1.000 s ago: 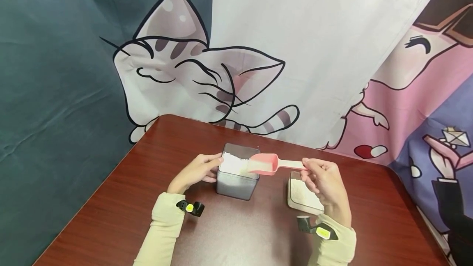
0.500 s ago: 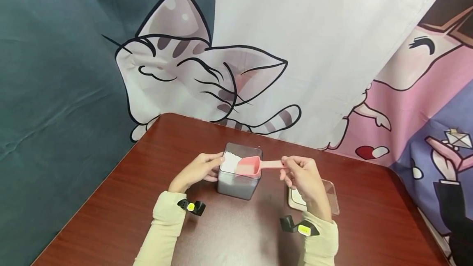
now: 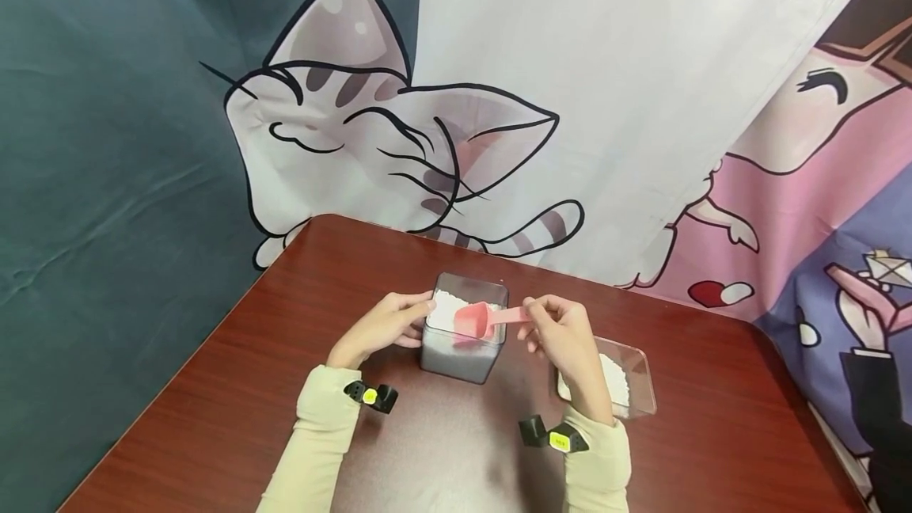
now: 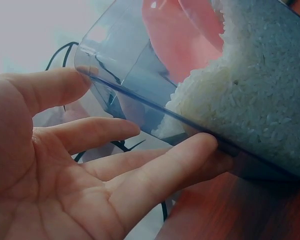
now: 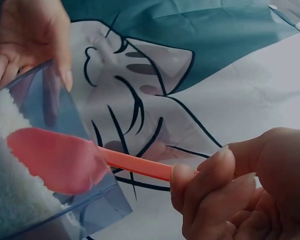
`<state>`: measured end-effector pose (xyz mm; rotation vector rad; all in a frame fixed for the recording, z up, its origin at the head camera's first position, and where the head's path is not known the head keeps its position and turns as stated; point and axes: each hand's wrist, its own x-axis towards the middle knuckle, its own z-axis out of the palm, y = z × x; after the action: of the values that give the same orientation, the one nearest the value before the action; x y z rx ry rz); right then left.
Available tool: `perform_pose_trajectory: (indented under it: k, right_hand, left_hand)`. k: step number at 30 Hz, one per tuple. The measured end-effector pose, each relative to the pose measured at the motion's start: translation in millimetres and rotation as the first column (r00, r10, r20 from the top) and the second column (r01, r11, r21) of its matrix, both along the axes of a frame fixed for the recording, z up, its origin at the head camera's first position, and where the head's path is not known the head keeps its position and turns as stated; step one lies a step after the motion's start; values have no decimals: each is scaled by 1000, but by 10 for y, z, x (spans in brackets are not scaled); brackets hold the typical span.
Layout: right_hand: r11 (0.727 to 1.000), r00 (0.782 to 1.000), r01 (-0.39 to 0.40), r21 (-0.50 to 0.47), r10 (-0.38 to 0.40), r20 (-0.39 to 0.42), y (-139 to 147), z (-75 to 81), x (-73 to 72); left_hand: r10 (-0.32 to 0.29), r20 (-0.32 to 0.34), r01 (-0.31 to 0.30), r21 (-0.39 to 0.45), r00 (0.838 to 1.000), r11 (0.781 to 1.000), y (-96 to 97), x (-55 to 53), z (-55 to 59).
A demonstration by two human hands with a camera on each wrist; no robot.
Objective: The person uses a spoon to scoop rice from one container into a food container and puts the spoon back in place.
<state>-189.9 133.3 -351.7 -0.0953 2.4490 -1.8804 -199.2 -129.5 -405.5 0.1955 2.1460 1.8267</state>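
Head: right hand [image 3: 566,339] pinches pink scoop [image 3: 472,321] by its handle, bowl inside grey container [image 3: 457,366] on worktop [image 3: 235,386], clear box [image 3: 638,374] to the right | Left wrist: left hand [image 4: 85,170] loosely spread, touching container's left side | Right wrist: scoop touches rice [image 5: 7,200]

Bare tabletop [image 3: 442,438] leaves room before the box [image 3: 459,360]; the left grip [image 3: 385,327] blocks its left side, the scoop [image 3: 473,321] part of its opening.

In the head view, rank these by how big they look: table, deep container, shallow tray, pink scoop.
1. Table
2. Deep container and shallow tray: too alike to rank; the tray is partly hidden
3. Pink scoop
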Motion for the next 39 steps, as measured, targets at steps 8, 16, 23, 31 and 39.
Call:
perform_pose_trajectory:
  k: [8, 16, 23, 31, 39]
  right_hand:
    - [998, 997, -55, 12, 55, -58, -75, 12, -10]
    - [998, 993, 1, -58, -8, -121, -149, -76, -39]
    - [996, 993, 33, -79, -41, -109, -178, -91, -56]
    - [990, 975, 143, 11, -139, -176, -263, 72, 69]
    - [944, 875, 306, 119, -230, -426, -263, -129, -25]
  left_hand:
    - [-9, -4, 9, 5, 1000, 1000, -1, -10, 4]
    - [-5, -12, 4, -11, 1000, 1000, -3, -7, 1]
    - [-11, -9, 10, -6, 1000, 1000, 2, -19, -4]
    - [-1, 6, 2, -11, 1000, 1000, 1, -8, -1]
    - [6, 6, -6, -18, 1000, 1000, 4, -15, 7]
